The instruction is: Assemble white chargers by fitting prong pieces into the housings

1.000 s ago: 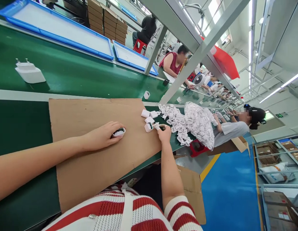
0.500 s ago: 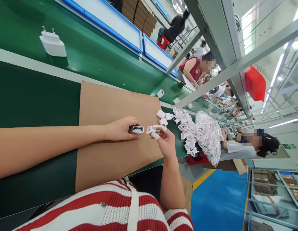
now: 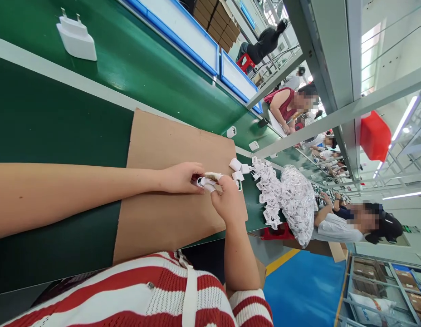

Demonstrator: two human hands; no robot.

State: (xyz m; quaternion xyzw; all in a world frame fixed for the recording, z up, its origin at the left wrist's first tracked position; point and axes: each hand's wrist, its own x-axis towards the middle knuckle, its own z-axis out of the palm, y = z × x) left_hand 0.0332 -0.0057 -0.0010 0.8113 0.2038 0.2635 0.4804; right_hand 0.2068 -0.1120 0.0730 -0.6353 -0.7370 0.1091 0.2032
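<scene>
My left hand is closed around a white charger housing, its open end facing right. My right hand, with white covers on some fingertips, pinches a small white plastic part against that open end. Fingers hide most of both pieces, and I cannot tell how deep the part sits. Both hands are above a brown cardboard sheet. By the sheet's right edge lie a few white housings, close to my right hand.
Right of the cardboard lie a heap of small white parts and a clear plastic bag full of them. A white plug charger stands at upper left. A metal post rises beyond the bench; a co-worker sits at right.
My right hand has moved left, bringing the small white part from just apart to against the housing's open end. The camera view has shifted slightly.
</scene>
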